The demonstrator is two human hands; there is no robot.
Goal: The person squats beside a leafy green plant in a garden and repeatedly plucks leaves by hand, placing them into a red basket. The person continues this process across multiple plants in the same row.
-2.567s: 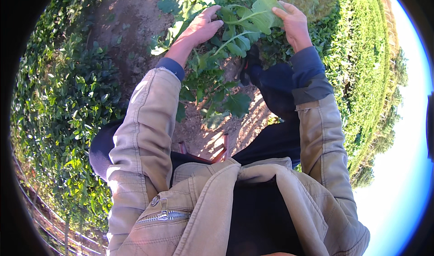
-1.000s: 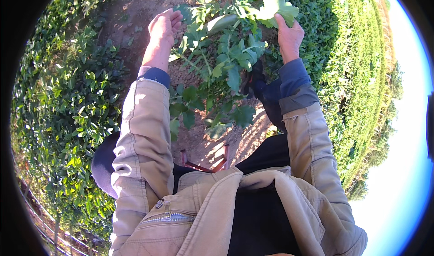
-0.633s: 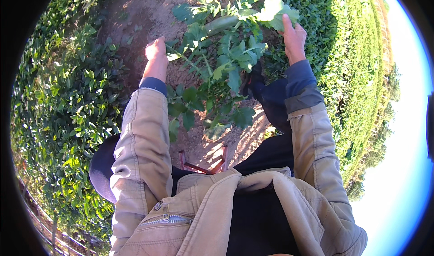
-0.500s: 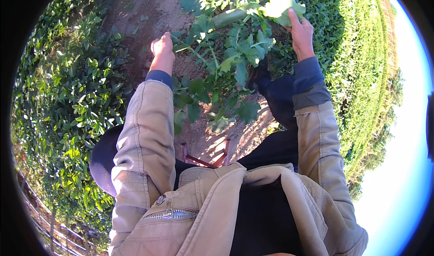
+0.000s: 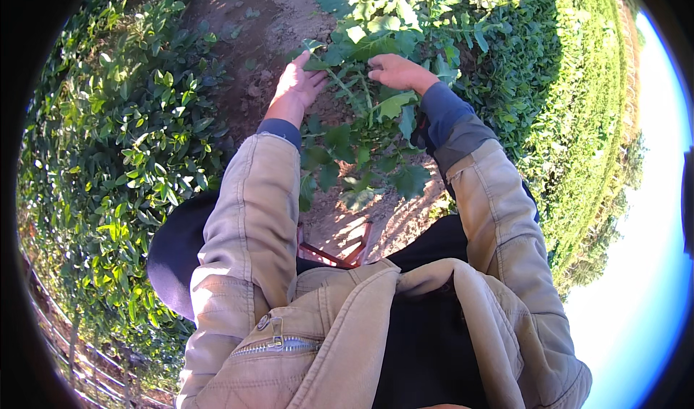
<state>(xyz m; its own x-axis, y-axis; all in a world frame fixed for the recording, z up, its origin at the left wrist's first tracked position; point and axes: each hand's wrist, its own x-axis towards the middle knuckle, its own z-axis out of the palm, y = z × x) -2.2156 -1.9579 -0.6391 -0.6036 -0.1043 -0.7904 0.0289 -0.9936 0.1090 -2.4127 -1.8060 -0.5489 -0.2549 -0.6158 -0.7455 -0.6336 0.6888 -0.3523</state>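
My left hand (image 5: 298,86) is open with its fingers spread, beside the left edge of a leafy green plant (image 5: 338,140). Lobed leaves and pale stems make up this plant, which stands over bare soil. My right hand (image 5: 397,71) reaches in among the leaves from the right, its fingers curled inward at the stems. What lies under those fingers is hidden by the hand. Broad sunlit leaves (image 5: 383,24) spread just beyond both hands.
Dense low bushes (image 5: 123,141) grow on the left, and a green hedge row (image 5: 578,120) curves along the right. Brown soil (image 5: 253,19) runs between them. A red metal frame (image 5: 332,256) stands on the ground between my legs.
My right hand has let go of a large pale leaf and moved left and nearer, into the plant. My left hand has shifted right and opened from its pinch at a stem.
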